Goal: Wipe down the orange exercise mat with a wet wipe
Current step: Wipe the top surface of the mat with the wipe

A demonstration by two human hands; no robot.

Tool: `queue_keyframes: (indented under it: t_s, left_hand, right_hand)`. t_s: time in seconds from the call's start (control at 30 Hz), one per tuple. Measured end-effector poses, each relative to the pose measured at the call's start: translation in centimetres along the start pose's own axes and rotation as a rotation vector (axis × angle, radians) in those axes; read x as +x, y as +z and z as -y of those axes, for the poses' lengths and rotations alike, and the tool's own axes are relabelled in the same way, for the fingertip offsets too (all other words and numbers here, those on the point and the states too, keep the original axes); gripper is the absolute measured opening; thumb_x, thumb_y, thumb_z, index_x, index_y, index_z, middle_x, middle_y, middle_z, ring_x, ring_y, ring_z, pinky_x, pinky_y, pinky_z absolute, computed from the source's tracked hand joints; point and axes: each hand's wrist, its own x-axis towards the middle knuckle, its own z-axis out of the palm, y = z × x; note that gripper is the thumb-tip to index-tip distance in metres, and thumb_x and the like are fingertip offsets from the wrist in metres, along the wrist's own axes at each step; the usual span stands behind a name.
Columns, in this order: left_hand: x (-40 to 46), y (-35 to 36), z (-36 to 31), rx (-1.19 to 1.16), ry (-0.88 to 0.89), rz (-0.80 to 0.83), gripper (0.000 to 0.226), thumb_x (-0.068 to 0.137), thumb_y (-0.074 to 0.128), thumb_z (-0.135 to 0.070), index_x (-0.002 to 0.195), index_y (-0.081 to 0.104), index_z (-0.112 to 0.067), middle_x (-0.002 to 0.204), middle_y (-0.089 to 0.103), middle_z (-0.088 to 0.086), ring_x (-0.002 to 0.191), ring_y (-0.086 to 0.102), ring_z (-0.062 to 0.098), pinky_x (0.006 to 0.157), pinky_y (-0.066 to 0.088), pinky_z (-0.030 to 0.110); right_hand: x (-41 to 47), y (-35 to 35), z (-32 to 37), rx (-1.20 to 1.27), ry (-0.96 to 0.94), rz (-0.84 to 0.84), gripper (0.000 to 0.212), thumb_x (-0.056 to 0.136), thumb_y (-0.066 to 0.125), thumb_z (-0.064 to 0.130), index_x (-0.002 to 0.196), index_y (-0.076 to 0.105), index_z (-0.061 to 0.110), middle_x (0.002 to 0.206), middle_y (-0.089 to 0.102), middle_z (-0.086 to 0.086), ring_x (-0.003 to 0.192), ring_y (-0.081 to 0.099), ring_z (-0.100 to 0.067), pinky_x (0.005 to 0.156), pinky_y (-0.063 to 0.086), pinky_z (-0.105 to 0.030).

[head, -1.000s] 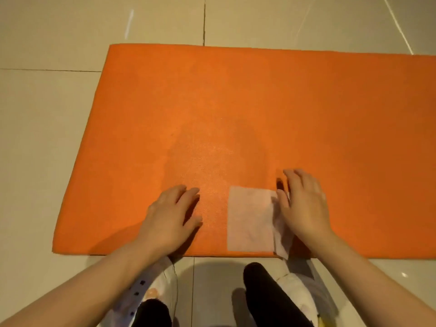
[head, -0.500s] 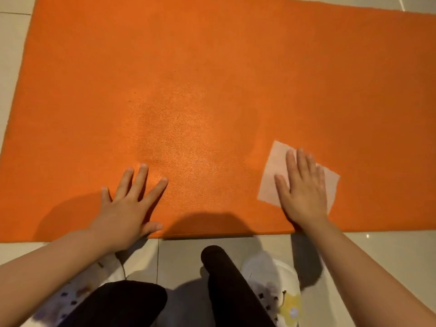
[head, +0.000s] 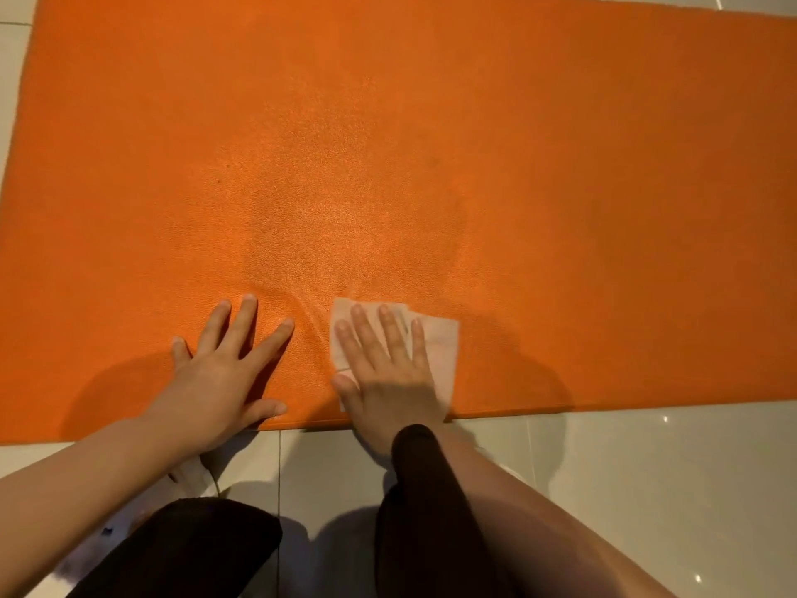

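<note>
The orange exercise mat (head: 431,144) lies flat on the tiled floor and fills most of the view. My right hand (head: 388,373) presses flat, fingers spread, on a white wet wipe (head: 440,343) near the mat's front edge. The wipe is partly folded and shows around my fingers. My left hand (head: 224,373) rests flat on the mat just left of the wipe, fingers apart, holding nothing. A small ripple in the mat runs between the two hands. A damp, shinier patch spreads above the hands.
Pale glossy floor tiles (head: 647,489) border the mat at the front and left. My knees in dark trousers (head: 431,511) and white shoes sit just before the mat's front edge.
My right hand has slid the wipe leftward along the front edge, close to my left hand. The mat has bunched slightly between them. The view has shifted a little.
</note>
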Motion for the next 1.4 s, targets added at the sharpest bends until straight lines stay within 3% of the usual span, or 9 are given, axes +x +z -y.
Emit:
queue_keyframes:
  t_s: [0.13,0.23,0.4,0.53,0.63,0.73,0.97,1.23,1.4]
  left_hand:
    - [0.0,0.8,0.9,0.052,0.071,-0.016,0.103,0.063,0.061,-0.066,0.153,0.018,-0.037,0.160,0.020,0.021,0.139,0.023,0.051,0.077,0.035,0.083]
    - [-0.1,1.1,1.1,0.073,0.085,-0.075,0.104,0.064,0.063,-0.065,0.154,0.017,-0.038,0.159,0.021,0.020,0.138,0.025,0.052,0.076,0.036,0.083]
    - [-0.2,1.2,1.2,0.094,0.117,-0.104,0.104,0.061,0.066,-0.063,0.153,0.026,-0.033,0.157,0.025,0.022,0.135,0.029,0.052,0.071,0.040,0.081]
    - [0.0,1.0,0.9,0.091,0.123,-0.117,0.102,0.058,0.068,-0.061,0.148,0.035,-0.028,0.154,0.029,0.025,0.132,0.029,0.051,0.065,0.042,0.079]
    - [-0.1,0.8,0.9,0.098,0.113,-0.126,0.103,0.057,0.070,-0.060,0.148,0.036,-0.028,0.153,0.029,0.025,0.131,0.031,0.053,0.064,0.043,0.079]
    - [-0.1,0.8,0.7,0.096,0.112,-0.133,0.103,0.058,0.070,-0.061,0.149,0.035,-0.028,0.154,0.028,0.024,0.131,0.031,0.053,0.065,0.043,0.079]
    - [-0.7,2.2,1.4,0.074,0.111,-0.213,0.086,0.087,0.023,-0.077,0.151,0.032,-0.020,0.160,0.024,0.017,0.142,0.024,0.043,0.081,0.040,0.078]
    - [-0.4,1.8,2.4,0.070,0.167,-0.272,0.096,0.078,0.038,-0.084,0.157,0.017,-0.033,0.162,0.019,0.010,0.152,-0.006,0.022,0.077,0.045,0.074]
    - [0.0,1.8,1.6,0.089,0.119,-0.262,0.110,0.049,0.076,-0.063,0.145,0.038,-0.022,0.155,0.031,0.018,0.152,-0.003,0.027,0.071,0.046,0.075]
  right_hand:
    - [-0.5,-0.5,-3.5,0.059,-0.215,0.036,0.061,0.099,0.033,0.054,0.154,0.023,0.030,0.164,0.014,0.002,0.152,0.005,-0.022,0.121,0.003,-0.048]
    - [-1.4,-1.6,-9.0,0.153,0.101,0.067,0.072,0.093,0.018,0.067,0.155,-0.003,0.038,0.161,-0.020,0.010,0.148,-0.023,-0.013,0.120,-0.012,-0.037]
    - [-6.7,-3.4,-19.2,0.148,0.614,0.000,0.078,0.090,0.008,0.072,0.156,0.001,0.032,0.163,-0.011,0.002,0.149,-0.015,-0.015,0.122,-0.004,-0.041]
    - [-6.3,-3.4,-18.2,0.186,0.757,-0.064,0.069,0.095,0.001,0.058,0.156,0.005,0.027,0.165,-0.003,-0.003,0.150,-0.011,-0.020,0.122,-0.006,-0.043]
    - [-4.1,-2.0,-13.3,0.140,0.551,-0.013,0.064,0.098,-0.004,0.051,0.155,0.009,0.026,0.163,0.006,-0.007,0.148,-0.007,-0.022,0.120,-0.010,-0.036]
    - [-1.6,-1.5,-6.2,0.035,0.161,0.016,0.053,0.101,0.021,0.037,0.152,0.029,0.022,0.159,0.026,-0.012,0.148,0.015,-0.036,0.118,0.000,-0.044]
    - [2.0,-2.1,-0.9,0.113,-0.245,0.155,0.070,0.095,0.030,0.067,0.155,0.011,0.037,0.162,-0.009,0.010,0.149,-0.014,-0.011,0.116,-0.022,-0.037]
    - [1.4,-5.6,-23.4,0.141,0.727,-0.063,0.075,0.094,0.013,0.065,0.157,0.006,0.027,0.165,-0.005,-0.005,0.151,-0.006,-0.024,0.121,-0.005,-0.048]
    - [3.9,-4.9,-21.1,0.215,0.943,-0.169,0.057,0.106,0.014,0.041,0.157,0.008,0.019,0.165,0.001,-0.009,0.151,-0.003,-0.030,0.121,-0.003,-0.047]
